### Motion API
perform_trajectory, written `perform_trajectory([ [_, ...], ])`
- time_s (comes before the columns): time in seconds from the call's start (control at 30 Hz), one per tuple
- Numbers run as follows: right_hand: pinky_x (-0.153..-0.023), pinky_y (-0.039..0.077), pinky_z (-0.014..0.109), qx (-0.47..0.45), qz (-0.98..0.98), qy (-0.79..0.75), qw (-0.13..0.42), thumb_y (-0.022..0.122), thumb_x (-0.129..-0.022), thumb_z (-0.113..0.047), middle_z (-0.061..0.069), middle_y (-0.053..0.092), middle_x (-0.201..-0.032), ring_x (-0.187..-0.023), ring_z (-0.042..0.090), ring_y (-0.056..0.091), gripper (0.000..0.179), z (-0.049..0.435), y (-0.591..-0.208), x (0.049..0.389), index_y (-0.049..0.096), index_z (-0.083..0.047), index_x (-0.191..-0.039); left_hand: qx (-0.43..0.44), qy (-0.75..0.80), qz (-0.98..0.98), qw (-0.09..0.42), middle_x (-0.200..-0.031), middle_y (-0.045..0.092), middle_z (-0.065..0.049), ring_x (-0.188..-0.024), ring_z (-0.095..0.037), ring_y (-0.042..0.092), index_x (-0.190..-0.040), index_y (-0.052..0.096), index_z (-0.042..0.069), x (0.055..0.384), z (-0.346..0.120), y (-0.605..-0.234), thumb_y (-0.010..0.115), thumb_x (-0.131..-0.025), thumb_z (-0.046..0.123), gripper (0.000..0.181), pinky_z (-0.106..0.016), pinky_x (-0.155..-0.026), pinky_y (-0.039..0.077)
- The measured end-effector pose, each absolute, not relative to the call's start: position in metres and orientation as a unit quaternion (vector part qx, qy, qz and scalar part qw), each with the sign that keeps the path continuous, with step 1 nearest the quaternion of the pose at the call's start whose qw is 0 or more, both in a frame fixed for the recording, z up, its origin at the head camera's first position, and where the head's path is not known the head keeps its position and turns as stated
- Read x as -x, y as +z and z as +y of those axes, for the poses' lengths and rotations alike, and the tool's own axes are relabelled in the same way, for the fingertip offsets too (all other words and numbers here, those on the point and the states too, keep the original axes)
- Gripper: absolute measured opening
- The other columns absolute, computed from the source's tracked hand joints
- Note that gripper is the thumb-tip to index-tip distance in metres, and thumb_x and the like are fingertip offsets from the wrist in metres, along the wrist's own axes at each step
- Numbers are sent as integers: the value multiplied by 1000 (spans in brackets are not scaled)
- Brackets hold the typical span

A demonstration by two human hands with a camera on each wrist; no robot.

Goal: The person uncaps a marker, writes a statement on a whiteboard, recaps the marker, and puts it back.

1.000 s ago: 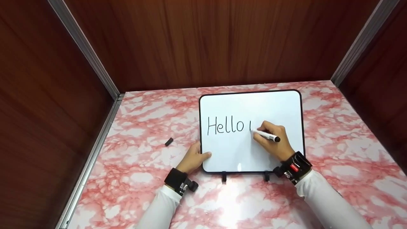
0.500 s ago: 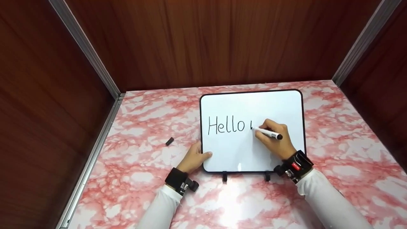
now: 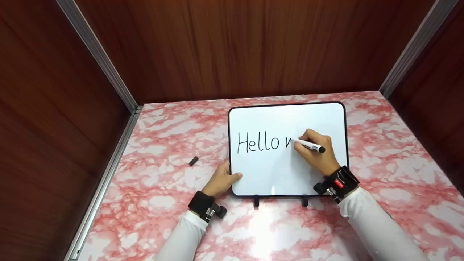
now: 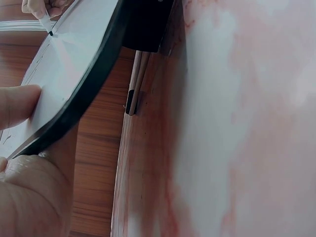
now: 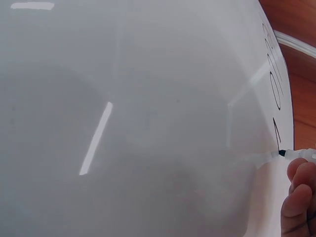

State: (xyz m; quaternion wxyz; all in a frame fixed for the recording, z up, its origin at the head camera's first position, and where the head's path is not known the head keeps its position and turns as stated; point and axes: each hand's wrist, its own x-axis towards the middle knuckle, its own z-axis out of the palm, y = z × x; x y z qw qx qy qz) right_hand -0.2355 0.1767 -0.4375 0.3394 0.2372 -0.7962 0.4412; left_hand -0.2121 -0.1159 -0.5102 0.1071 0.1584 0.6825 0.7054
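Marbled tabletop [image 3: 156, 203] supports the whiteboard [image 3: 268, 170]; on it, "Hello" [image 3: 258, 142] looks complete, the next letter [image 3: 288, 142] unfinished. The right hand [image 3: 319, 152] pinches the marker [image 3: 310, 144] there; the left hand [image 3: 219, 181] grips the whiteboard's left edge.

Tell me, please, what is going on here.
A person's left hand grips the left edge of a whiteboard, while the right hand holds a marker, its tip at the writing surface. "Hello" is written out, and to its right are strokes, not yet a clear letter. A small black piece, perhaps the marker's cap, lies on the table left of the whiteboard.
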Motion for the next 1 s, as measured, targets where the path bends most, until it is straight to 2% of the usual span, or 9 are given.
perform_trajectory([
  [0.27,-43,29,14,-243,-797,439,337,70,-67,16,4,55,-54,-47,7,42,22,180,-444,235,56,-1,-66,-158,707,681,110,-120,61,-24,-105,-31,62,-132,46,-11,211,-116,-511,53,-86,-15,48,-38,-90,52],
  [0.63,-41,32,17,-240,-808,431,323,72,-72,5,-11,55,-55,-46,6,45,22,195,-472,246,60,-13,-67,-159,693,696,101,-113,64,-23,-100,-28,64,-126,49,-12,211,-117,-510,54,-85,-14,41,-35,-87,53],
  [1.0,-40,32,16,-251,-806,426,324,71,-72,4,-11,55,-55,-44,6,44,21,196,-473,238,59,-12,-67,-151,699,691,105,-115,63,-22,-101,-28,64,-129,48,-11,211,-117,-510,54,-85,-13,44,-36,-88,53],
])
